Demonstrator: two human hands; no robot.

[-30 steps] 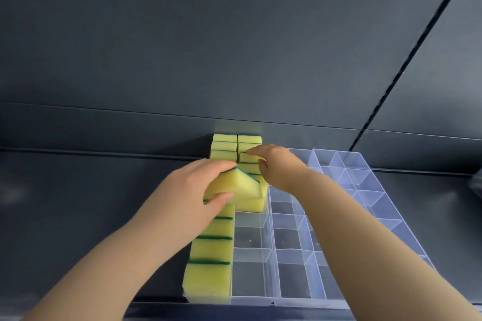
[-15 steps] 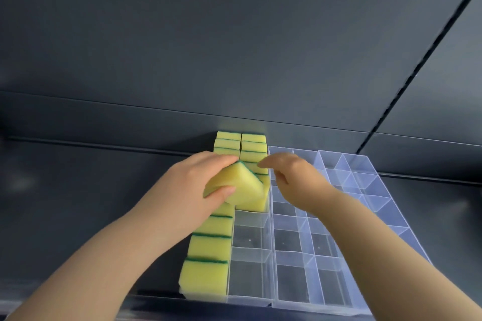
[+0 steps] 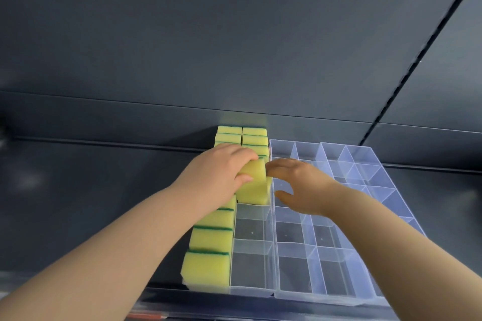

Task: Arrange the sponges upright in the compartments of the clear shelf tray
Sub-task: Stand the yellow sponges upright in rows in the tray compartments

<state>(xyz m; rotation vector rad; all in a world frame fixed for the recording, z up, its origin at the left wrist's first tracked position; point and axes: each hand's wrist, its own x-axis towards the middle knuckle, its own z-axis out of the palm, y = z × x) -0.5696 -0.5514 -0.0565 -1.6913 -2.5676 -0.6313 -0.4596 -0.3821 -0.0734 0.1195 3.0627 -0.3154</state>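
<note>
Clamped the left grip [image 3: 219, 177] round a yellow sponge [image 3: 254, 185], fingers over its top and thumb on the near face. Brought it down within the last second from a corner-up tilt to nearly upright, seated in the second column of the clear shelf tray [image 3: 375, 182], just in front of the back sponges [image 3: 255, 139] already standing there. Moved the right grip [image 3: 302, 187] off those back sponges and over the next column, fingers apart and fairly straight, index tip at the sponge's right edge, holding nothing. Found the left column of sponges [image 3: 211, 242] filled front to back, as before. Judged this placement almost done, with only a release and perhaps a squaring nudge wanted. Noted the nearer compartments [image 3: 251, 232] of the second column and all columns to the right not yet filled.
</note>
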